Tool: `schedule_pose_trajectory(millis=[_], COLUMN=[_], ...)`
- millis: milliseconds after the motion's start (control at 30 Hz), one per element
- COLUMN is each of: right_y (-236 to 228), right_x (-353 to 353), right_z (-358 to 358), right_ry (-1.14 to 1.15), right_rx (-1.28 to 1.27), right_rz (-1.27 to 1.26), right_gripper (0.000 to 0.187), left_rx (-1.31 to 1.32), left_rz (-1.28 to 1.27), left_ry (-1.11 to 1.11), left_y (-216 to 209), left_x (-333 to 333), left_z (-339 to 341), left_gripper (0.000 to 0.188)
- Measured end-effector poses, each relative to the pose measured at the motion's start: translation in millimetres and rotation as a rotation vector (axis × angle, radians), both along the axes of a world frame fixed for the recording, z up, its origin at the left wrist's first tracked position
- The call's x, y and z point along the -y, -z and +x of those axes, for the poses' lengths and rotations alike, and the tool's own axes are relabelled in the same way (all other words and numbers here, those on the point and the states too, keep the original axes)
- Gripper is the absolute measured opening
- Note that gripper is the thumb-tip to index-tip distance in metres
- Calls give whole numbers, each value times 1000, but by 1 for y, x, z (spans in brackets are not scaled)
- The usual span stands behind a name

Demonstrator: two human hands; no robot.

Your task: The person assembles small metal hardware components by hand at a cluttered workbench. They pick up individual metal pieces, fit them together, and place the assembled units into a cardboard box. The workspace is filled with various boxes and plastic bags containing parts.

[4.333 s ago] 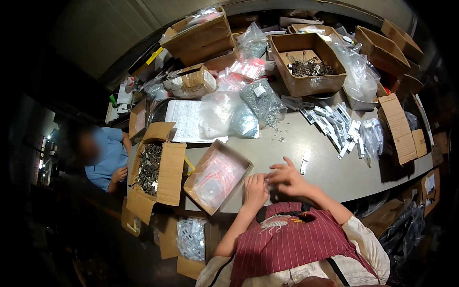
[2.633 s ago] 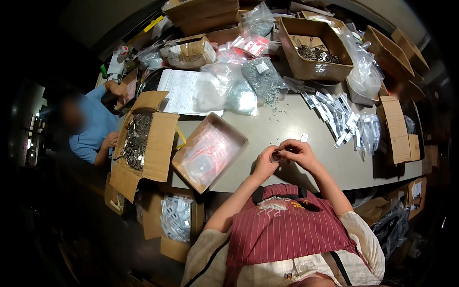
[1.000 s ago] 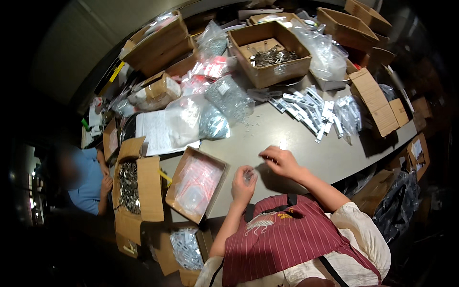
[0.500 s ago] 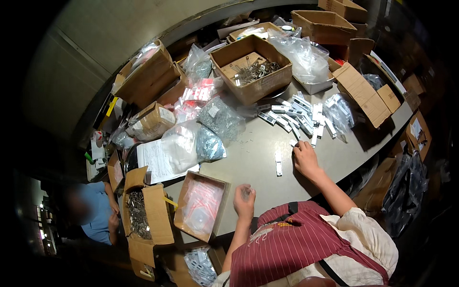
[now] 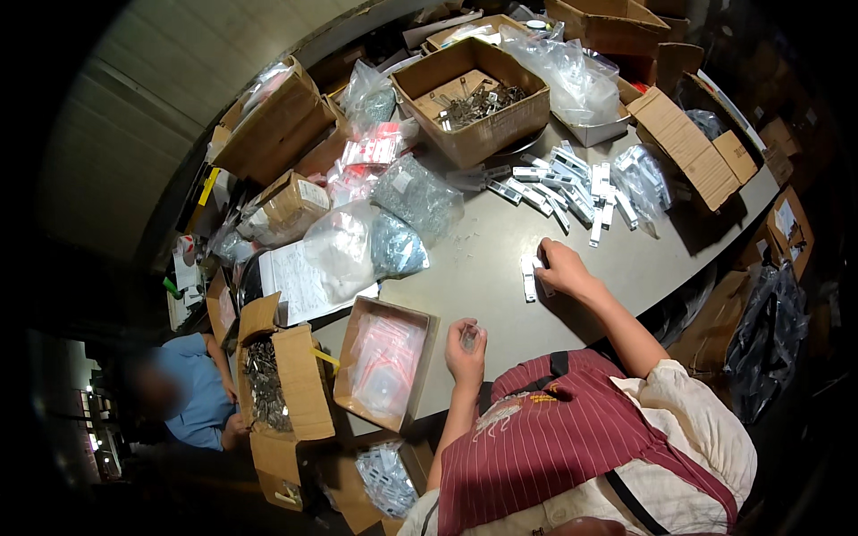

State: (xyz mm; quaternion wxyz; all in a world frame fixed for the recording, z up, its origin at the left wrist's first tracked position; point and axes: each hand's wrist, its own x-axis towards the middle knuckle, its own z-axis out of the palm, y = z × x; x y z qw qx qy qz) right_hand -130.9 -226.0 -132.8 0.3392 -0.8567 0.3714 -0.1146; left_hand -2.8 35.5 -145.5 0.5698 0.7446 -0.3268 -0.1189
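Observation:
My right hand (image 5: 564,271) pinches a slim silver metal fitting (image 5: 544,284), lowered to the tabletop. Right beside it, on its left, lies a similar oblong fitting (image 5: 528,279) with dark slots. My left hand (image 5: 466,359) is curled near the table's front edge, around a small greyish, see-through thing (image 5: 468,336) whose kind I cannot make out. Farther off, a loose pile of the same silver fittings (image 5: 565,183) spreads over the table (image 5: 483,290), and a clear plastic bag (image 5: 642,183) with more of them lies against its right side.
A carton of metal clips (image 5: 447,134) stands at the back. Left of my hands are a box of clear bags (image 5: 390,415), an open carton of dark metal parts (image 5: 304,384), papers (image 5: 299,281) and filled plastic bags (image 5: 416,201). Another person (image 5: 192,393) sits at far left.
My right hand has come nearer from the pile with a fitting, setting it beside the single one. My left hand stays curled. The whole view has shifted slightly.

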Motion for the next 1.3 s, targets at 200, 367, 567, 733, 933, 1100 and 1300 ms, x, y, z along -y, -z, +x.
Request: schedule_pose_trajectory(millis=[200, 367, 567, 733, 933, 1100, 1300], right_y=[1, -27, -18, -37, -97, -83, -74], right_x=[-1, -26, -40, -49, -83, -89, -97], right_z=[2, 18, 24, 9, 11, 19, 23], right_ry=[-2, -39, -227, -231, -181, -151, -263], right_rx=[-2, -223, -191, 286, 654, 715, 596], right_rz=[-40, -155, -166, 191, 566, 417, 204], right_gripper=[34, 48, 51, 50, 46, 46, 47], left_rx=[-38, -21, -20, -77, -150, -281, -351], left_rz=[23, 38, 24, 69, 175, 213, 127], left_ry=[-7, -21, 17, 57, 161, 210, 238], left_y=[-2, -4, -2, -6, -34, -54, -43], left_x=[0, 0, 0, 0, 25, 29, 25], left_z=[-1, -1, 0, -3, -13, -21, -19], left_gripper=[23, 24, 25, 27, 30, 32, 31])
